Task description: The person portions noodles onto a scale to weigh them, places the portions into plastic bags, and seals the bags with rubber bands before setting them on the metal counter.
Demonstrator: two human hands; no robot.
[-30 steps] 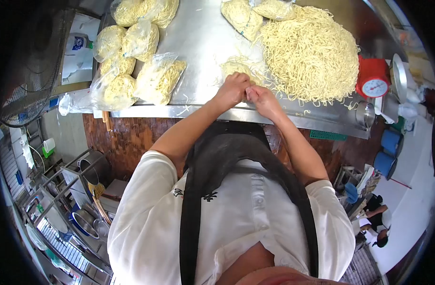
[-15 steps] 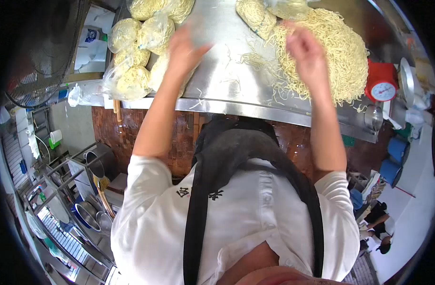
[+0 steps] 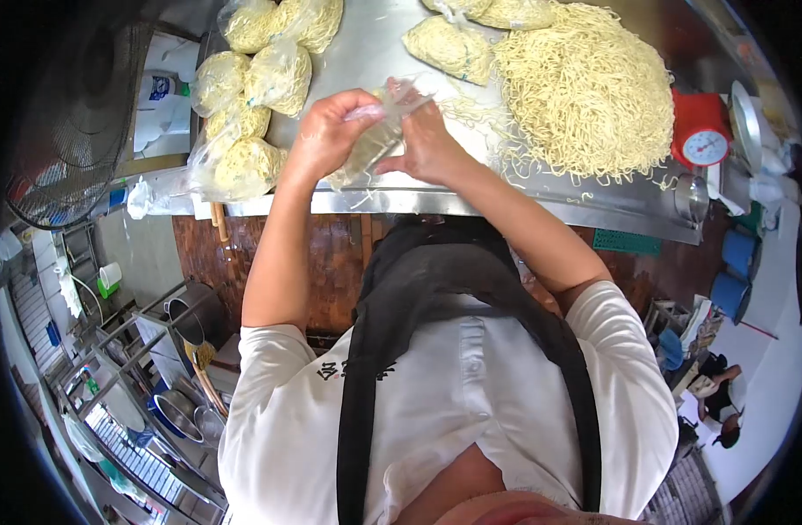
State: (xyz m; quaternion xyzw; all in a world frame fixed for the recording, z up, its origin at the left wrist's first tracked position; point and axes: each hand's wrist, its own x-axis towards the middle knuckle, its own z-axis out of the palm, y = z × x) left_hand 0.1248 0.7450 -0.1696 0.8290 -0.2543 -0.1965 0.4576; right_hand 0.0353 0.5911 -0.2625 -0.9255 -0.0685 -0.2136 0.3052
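Note:
In my left hand [image 3: 331, 131], closed fingers and thumb pinch the gathered top of a clear plastic bag of noodles [image 3: 370, 150]. My right hand [image 3: 427, 144] cups the bag's right side, its fingertips by the upper plastic and its thumb low against the bag. The bag leans between both hands near the front edge of the metal table [image 3: 353, 61]. A large heap of loose yellow noodles [image 3: 584, 92] lies to the right. Another filled bag [image 3: 449, 48] rests beyond my right hand, by loose strands.
Several filled noodle bags [image 3: 278, 77] are grouped at the left. A red dial scale [image 3: 700, 131] and a metal cup [image 3: 691, 197] stand at the right. A fan [image 3: 73, 131] is at far left. Another person [image 3: 723, 398] is visible at lower right.
My left hand has moved nearer and closed on a bag top. My right hand has come left from the noodle heap to the bag. The front bag of the left group has left its place.

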